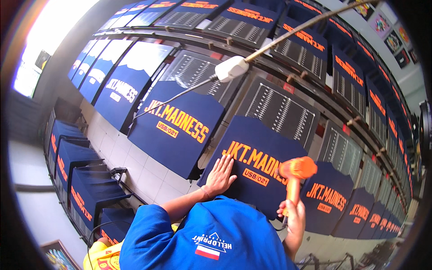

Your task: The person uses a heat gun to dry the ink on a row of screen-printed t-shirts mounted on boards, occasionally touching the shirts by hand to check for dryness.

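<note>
My left hand (219,175) lies flat, fingers stretched, on a navy T-shirt (252,150) stretched over a dark printing board (279,108). Orange lettering runs across the fabric, with a smaller orange block below it. In my right hand (293,213) is an orange hair dryer (299,168), gripped by its handle. Its barrel hangs over the right end of the lettering and covers part of it. My fingers wrap round the lower handle, near a dark cord.
Several matching navy shirts (175,119) sit on boards along a curved row, with more on a rack (310,72) behind and at the left (81,193). A white socket block (231,68) on a pole and cable hangs above. A yellow garment (105,256) shows at lower left.
</note>
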Demonstrator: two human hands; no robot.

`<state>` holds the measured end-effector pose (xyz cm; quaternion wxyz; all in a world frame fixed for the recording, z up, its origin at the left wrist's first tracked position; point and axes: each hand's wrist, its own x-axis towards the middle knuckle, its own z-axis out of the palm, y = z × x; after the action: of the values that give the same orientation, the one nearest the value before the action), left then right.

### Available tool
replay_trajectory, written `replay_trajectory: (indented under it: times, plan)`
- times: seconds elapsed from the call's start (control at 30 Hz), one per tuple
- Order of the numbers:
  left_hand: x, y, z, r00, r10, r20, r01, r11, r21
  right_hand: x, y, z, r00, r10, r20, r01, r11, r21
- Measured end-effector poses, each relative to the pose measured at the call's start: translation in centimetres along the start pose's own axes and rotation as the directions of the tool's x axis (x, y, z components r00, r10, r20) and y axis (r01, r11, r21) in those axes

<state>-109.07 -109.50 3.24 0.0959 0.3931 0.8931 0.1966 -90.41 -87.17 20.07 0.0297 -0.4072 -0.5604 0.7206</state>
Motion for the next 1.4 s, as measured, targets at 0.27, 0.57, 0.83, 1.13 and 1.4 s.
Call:
replay_trajectory:
  times: [0.27, 0.57, 0.83, 1.13, 1.4]
  plan:
    - [0.3, -5.2, -5.7, 0.886, -0.243, -0.396, 0.222, 0.970, -0.098, 0.0, -0.3, -3.4, 0.979, -0.096, -0.179, 0.159, 0.912, 0.379]
    - [1.8, -21.6, -18.4, 0.665, -0.397, -0.632, 0.558, 0.827, 0.068, 0.5, -0.9, 4.8, 0.989, -0.081, 0.127, 0.015, 0.890, 0.455]
    - [-4.1, -32.1, -21.3, 0.791, -0.336, -0.511, 0.434, 0.898, 0.081, 2.8, 0.0, 18.2, 0.935, 0.047, 0.352, -0.214, 0.865, 0.453]
    - [-9.1, -48.1, -32.0, 0.767, -0.208, -0.607, 0.161, 0.978, -0.131, 5.0, 0.1, 37.7, 0.994, 0.014, 0.111, -0.067, 0.869, 0.490]
    - [-11.0, -53.1, -35.9, 0.730, -0.166, -0.664, 0.107, 0.986, -0.128, 4.7, -3.4, 47.2, 0.994, -0.040, -0.100, 0.068, 0.953, 0.295]
